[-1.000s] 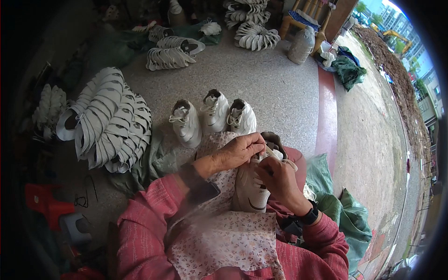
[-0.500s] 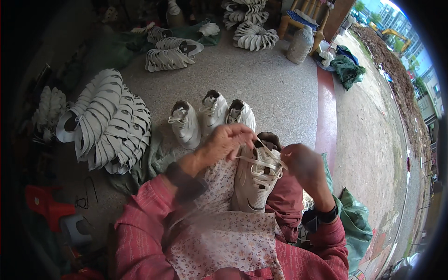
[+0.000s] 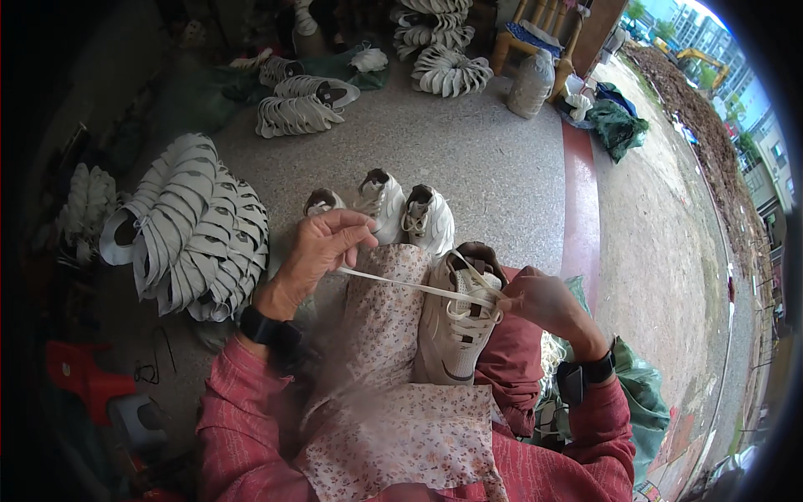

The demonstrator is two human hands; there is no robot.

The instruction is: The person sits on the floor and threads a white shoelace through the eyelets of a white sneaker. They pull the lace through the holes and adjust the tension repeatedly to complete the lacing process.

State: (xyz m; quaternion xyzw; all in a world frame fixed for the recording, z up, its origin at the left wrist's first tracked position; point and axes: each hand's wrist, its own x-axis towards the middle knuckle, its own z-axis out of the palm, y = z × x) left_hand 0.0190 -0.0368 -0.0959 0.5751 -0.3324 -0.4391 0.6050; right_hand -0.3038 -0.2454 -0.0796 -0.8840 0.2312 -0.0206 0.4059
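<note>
A white sneaker (image 3: 442, 330) with a dark lining rests across my lap, its toe toward me. A pale shoelace (image 3: 401, 283) runs taut and nearly straight from the shoe's lacing out to the left. At that end my left hand (image 3: 322, 251) is closed in a pinch on the lace, held well off the shoe. My right hand (image 3: 545, 305) is closed beside the shoe's right edge, with lace at its fingertips; the palm side is hidden. Loops of lace lie over the tongue.
Past my knees stand more laced sneakers (image 3: 429, 219), one partly behind my left hand. Stacked shoe uppers (image 3: 188, 226) fill the left side, with more bundles (image 3: 452, 71) farther off. A red stool (image 3: 84, 372) sits at lower left, a green sack (image 3: 640, 393) at right.
My left hand has moved left, away from the shoe, drawing the lace out into a long straight line. My right hand stays by the shoe's right side, slightly lower.
</note>
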